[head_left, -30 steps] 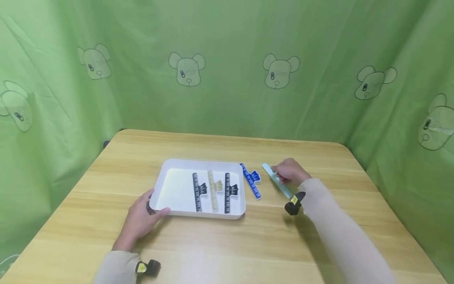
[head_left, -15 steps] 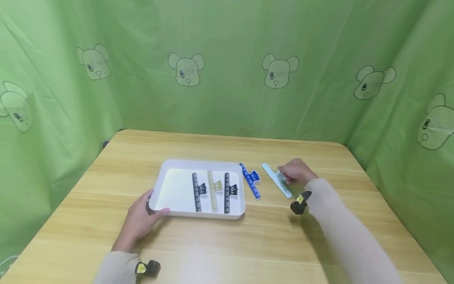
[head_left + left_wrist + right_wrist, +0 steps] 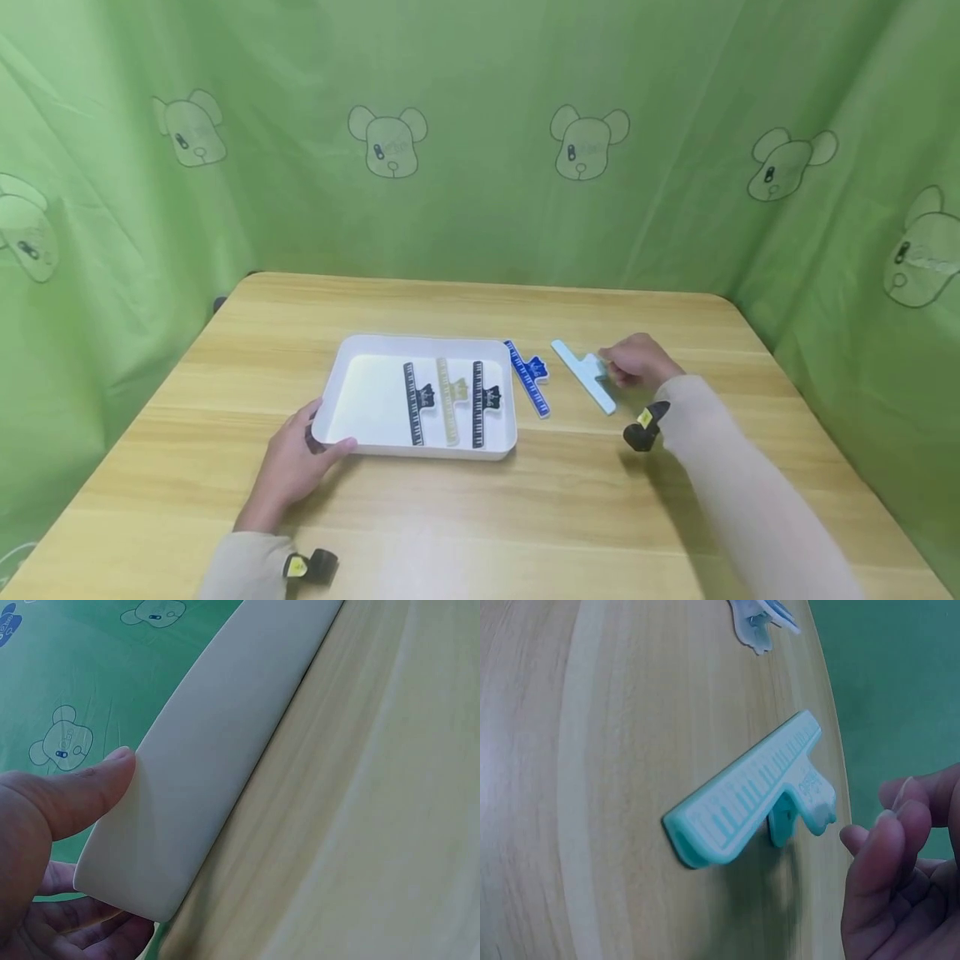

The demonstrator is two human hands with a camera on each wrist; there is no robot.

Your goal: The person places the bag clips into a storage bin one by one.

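Note:
My left hand (image 3: pixel 294 461) grips the near left corner of a white tray (image 3: pixel 415 452). In the left wrist view its thumb (image 3: pixel 97 784) lies against the tray's side wall, with fingers curled round the corner. On the table right of the tray lies a pale turquoise piano-key clip (image 3: pixel 585 377). My right hand (image 3: pixel 637 360) is just right of its handle. In the right wrist view, a gap separates the loosely bent fingers (image 3: pixel 877 859) from the clip (image 3: pixel 750 795), and they hold nothing. A blue clip (image 3: pixel 529 379) sits between the tray and the turquoise one.
Inside the tray lie a black clip (image 3: pixel 413 404), a yellowish clip (image 3: pixel 447 402) and another black clip (image 3: pixel 477 405), side by side. The wooden table (image 3: pixel 420 533) has a green curtain (image 3: pixel 480 225) with bear faces behind and beside it.
My right hand has let go of the turquoise clip and drawn back to the right. The clip stays on the table. The left hand keeps its grip on the tray.

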